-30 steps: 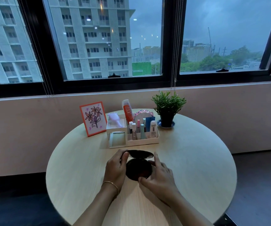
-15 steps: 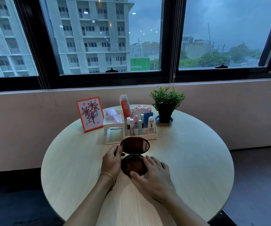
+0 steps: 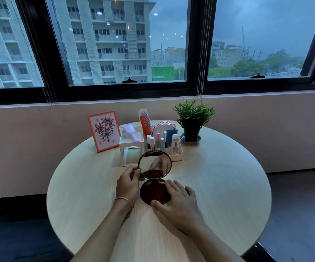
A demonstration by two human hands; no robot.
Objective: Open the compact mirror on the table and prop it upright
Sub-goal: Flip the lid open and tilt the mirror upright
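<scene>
While your left hand pinches the left rim of the raised lid between thumb and fingertips, your right hand lies flat with fingers spread, pressing the right edge of the base of the compact mirror against the round table. Lid and base meet at a hinge on the side of the base away from you, so the compact's long axis runs straight away from your body, between your two hands. Its glass faces you, tilted nearly upright, and reflects fingers. Your left hand is the nearer one to the lid; any last adjustment of the angle likely falls to it. Just behind the lid sits a white organizer of cosmetics, with a flower card to its left and a potted plant to its right.
</scene>
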